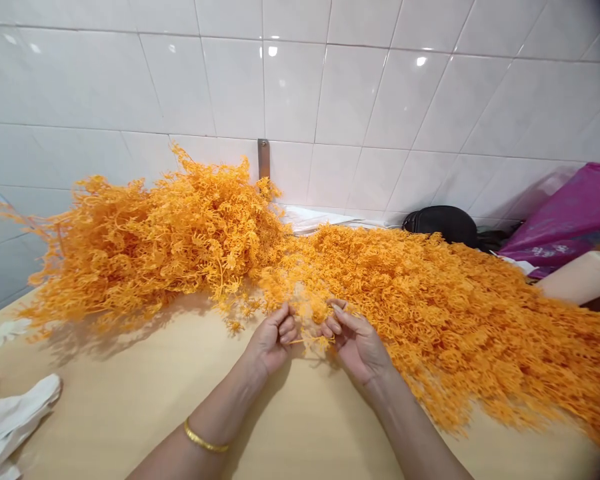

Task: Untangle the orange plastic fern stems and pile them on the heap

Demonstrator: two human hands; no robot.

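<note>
Between my hands, over the middle of the table [300, 427], is a small orange artificial foliage sprig [313, 308]. My left hand [276, 337] is closed, thumb and fingers pinching the sprig's thin stem. On the other side, my right hand [355, 337] pinches the sprig's frilly tips between thumb and fingers. A tall, loose heap of the same orange foliage [155, 247] stands to the left. A wider, flatter orange pile [470, 307] spreads from the centre to the right, close beside my right hand.
White cloth gloves [17, 413] lie at the left table edge. Behind the right pile are a black case [443, 223], a purple bag [570, 213] and a pale roll [583, 277]. A tiled wall [300, 87] with a small metal bracket [264, 160] closes off the back.
</note>
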